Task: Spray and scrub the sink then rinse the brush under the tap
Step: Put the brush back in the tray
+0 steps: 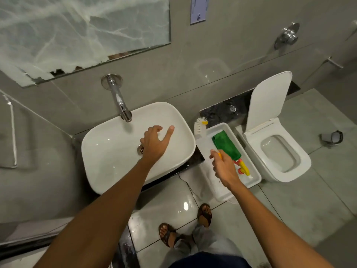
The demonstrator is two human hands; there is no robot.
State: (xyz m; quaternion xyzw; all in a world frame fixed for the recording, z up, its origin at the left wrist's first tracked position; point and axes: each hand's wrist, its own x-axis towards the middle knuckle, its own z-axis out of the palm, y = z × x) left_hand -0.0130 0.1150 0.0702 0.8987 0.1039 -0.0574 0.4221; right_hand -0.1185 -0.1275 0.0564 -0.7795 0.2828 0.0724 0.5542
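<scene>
The white sink sits on a dark counter under a chrome wall tap. My left hand hovers over the drain, palm down, fingers spread and holding nothing. A white tub stands to the right of the sink. My right hand is inside it, closed around an orange-yellow handle that seems to belong to the brush. The white-bristled brush head pokes over the tub's far left corner. A spray bottle's yellow and red trigger lies in the tub, partly under a green cloth.
A white toilet with its lid raised stands right of the tub. A mirror hangs above the tap. My sandalled feet stand on wet, glossy floor tiles. A small grey object lies on the floor at far right.
</scene>
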